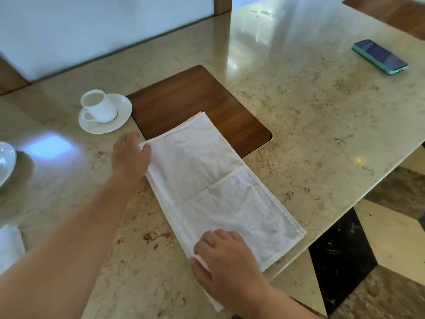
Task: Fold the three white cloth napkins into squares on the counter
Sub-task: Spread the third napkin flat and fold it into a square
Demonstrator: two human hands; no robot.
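Head view: at the far left edge we see part of a white dish (5,161) and, lower down, a corner of another white cloth (10,246) lying on the bench (310,125), which is of pale speckled stone. A little to the right stands a white cup (99,105) on a white saucer (119,122), just beside a dark wooden panel (195,97) set into the bench top.

Next comes our left hand (131,157). Its arm reaches across from the lower left, and the fingers are curled at the far left corner of the napkin (220,194), where the thumb lies on the cloth; we think it pinches this corner, though the frame is a little blurred there.

The napkin is white and wrinkled, folded into a long strip that lies diagonally on the bench, from the wooden panel down toward the near edge. Its far end covers part of the panel, and a crease runs across its middle. The layered edges show along its right side.

Our right hand (225,263) is at the near end of the napkin. Its fingers are bent and grip the near left corner of the cloth, which is lifted a little between thumb and fingers.

Far to the right, well apart from the napkin, a phone (379,56) in a teal case lies flat on the bench. Beyond the bench edge we see a floor (391,226) of light and dark stone tiles.
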